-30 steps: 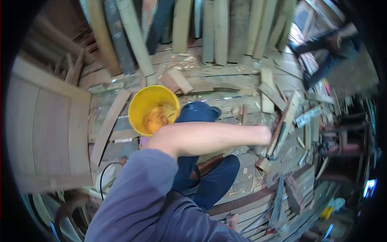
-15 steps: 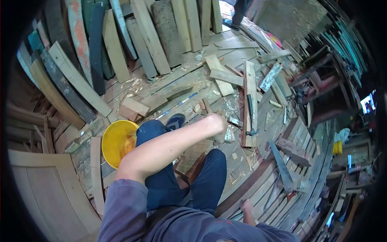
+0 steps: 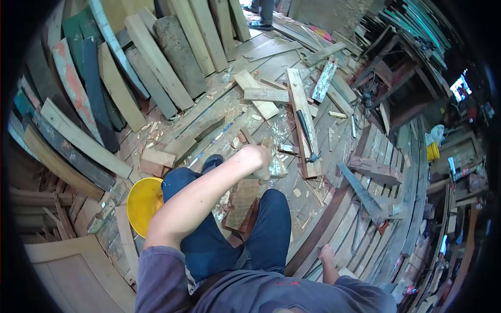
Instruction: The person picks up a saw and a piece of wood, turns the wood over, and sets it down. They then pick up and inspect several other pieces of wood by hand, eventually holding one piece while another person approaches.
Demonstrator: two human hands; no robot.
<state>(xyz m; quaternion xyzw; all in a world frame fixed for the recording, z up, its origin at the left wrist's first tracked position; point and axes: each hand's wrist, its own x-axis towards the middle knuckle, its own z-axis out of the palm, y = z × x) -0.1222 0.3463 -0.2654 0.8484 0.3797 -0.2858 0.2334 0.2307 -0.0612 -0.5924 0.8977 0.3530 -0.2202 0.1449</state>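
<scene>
My left hand is stretched forward over my knees, its fingers curled closed. Pale wood shows just above it, and a whitish, worn wood block lies right beside it; what the fingers grip is hidden. Below that hand, a thick wooden block stands between my legs. Low on my right side, my right hand is curled at the slatted wood, and whatever it holds does not show. A claw hammer lies on a long board beyond the left hand.
By my left leg stands a yellow bucket. Curved and straight planks lean at the back left. A handsaw rests on the slats at right. Wood chips and offcuts litter the floor. Another person's legs show at the top.
The view has shifted, moving the surroundings leftward. My left hand has drawn slightly left and back from the hammer, still curled closed. My right hand stays low at the slats.
</scene>
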